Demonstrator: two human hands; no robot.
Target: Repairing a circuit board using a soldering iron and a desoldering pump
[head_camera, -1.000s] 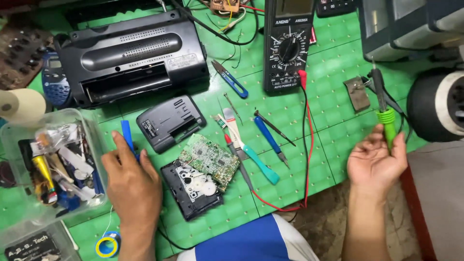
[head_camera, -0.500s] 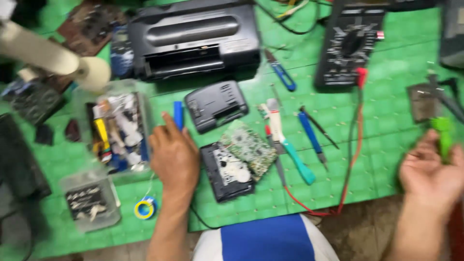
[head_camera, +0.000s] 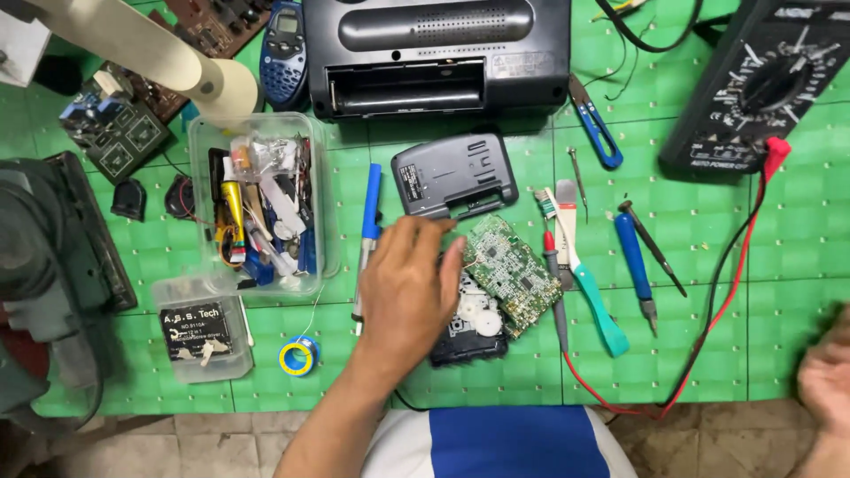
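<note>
My left hand (head_camera: 403, 292) lies palm down on the green mat (head_camera: 779, 292), its fingertips on a black mechanism with white gears (head_camera: 476, 329). A green circuit board (head_camera: 512, 270) hangs off that mechanism just right of the fingers. A blue pen-shaped tool (head_camera: 370, 212) lies along the hand's left side, and a dark grey plastic cover (head_camera: 453, 175) sits just above it. My right hand (head_camera: 828, 381) is blurred at the right edge, cut off by the frame. Whether it holds anything is not visible.
A clear box of small parts (head_camera: 326, 204), a small labelled box (head_camera: 202, 332) and a solder spool (head_camera: 298, 356) sit left. A black radio (head_camera: 438, 53) and a multimeter (head_camera: 761, 88) with red lead (head_camera: 744, 257) are behind. A teal toothbrush (head_camera: 589, 292), blue screwdriver (head_camera: 633, 257) and snips (head_camera: 595, 124) lie right.
The view has swung left and closer. My left hand has slid right onto the black mechanism. My right hand, which held a green-handled tool, has dropped to the frame's right edge.
</note>
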